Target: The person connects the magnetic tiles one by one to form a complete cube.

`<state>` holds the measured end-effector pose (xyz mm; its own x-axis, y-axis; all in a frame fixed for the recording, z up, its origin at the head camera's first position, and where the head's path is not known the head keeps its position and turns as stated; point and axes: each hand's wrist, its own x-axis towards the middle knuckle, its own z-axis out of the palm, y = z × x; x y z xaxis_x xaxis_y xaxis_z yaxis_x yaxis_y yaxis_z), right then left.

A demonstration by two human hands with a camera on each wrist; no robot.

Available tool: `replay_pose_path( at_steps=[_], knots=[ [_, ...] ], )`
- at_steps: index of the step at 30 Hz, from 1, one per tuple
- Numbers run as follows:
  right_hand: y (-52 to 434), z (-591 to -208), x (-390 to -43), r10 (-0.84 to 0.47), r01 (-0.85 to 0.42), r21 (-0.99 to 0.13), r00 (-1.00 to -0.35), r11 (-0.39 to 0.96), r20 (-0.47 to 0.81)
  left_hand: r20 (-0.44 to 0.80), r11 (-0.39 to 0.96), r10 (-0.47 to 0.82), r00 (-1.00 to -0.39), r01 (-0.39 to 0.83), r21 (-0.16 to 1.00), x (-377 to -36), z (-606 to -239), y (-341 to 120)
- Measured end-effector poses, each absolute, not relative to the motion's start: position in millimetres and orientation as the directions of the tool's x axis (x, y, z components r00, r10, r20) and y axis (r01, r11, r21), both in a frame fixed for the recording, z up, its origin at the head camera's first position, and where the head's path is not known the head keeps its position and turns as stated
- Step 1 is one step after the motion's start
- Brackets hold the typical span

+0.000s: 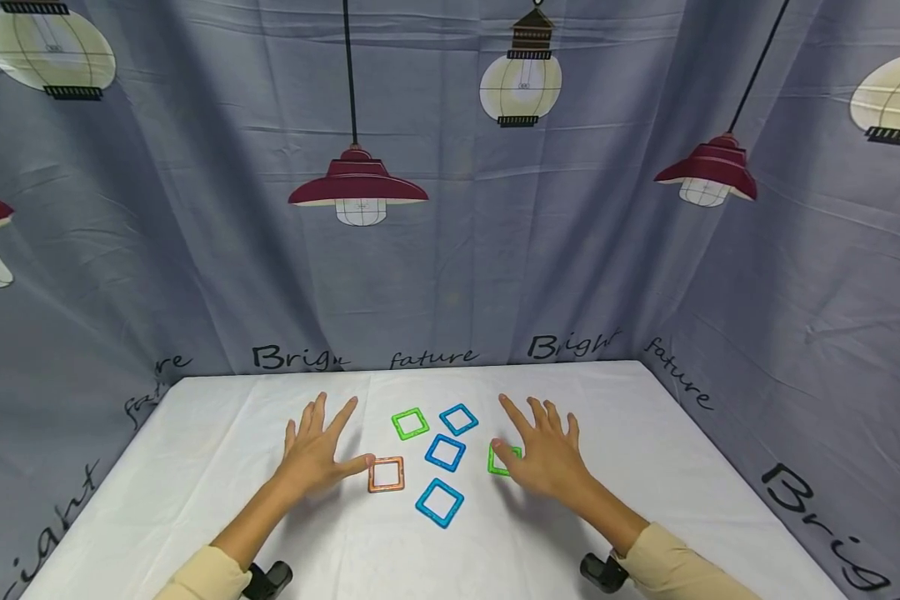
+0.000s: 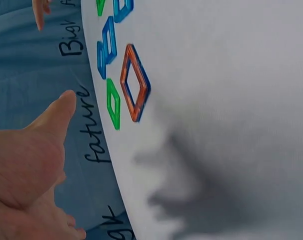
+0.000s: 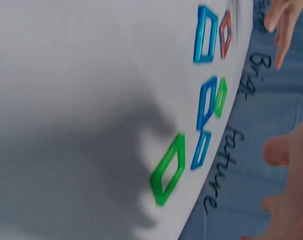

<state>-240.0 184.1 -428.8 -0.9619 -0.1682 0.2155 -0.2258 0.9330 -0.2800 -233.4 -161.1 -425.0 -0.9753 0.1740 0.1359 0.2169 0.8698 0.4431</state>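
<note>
My left hand (image 1: 313,457) hovers above the white table with fingers spread, holding nothing. Its thumb tip overlaps the corner of an orange square frame (image 1: 386,489) in the head view, but the left wrist view shows the hand raised apart from that frame (image 2: 125,80). On the other side my right hand (image 1: 546,458), also spread and holding nothing, hangs over a green square frame (image 1: 506,472), partly covering it in the head view. Between the hands lie another green frame (image 1: 410,435) and three blue frames, the upper (image 1: 471,427), middle (image 1: 444,467) and lower (image 1: 439,524).
A white cloth covers the tabletop (image 1: 360,558). Behind and beside it hangs a grey-blue curtain (image 1: 450,283) printed with lamps and lettering. Black wrist devices (image 1: 268,580) sit by the beige sleeves (image 1: 206,575).
</note>
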Motion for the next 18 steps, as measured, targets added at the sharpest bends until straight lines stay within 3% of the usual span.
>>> replay_pose_path(
  at_steps=[12,18],
  knots=[
    [142,-443,-220,-0.216,-0.274,-0.553,-0.962,0.787,0.168,0.023,0.761,0.249,-0.968,0.210,0.614,-233,-432,-145],
    [128,-448,-213,-0.273,-0.319,-0.603,-0.947,0.731,0.170,0.005,0.730,0.268,-0.964,0.206,0.651,-234,-438,-140]
  ],
)
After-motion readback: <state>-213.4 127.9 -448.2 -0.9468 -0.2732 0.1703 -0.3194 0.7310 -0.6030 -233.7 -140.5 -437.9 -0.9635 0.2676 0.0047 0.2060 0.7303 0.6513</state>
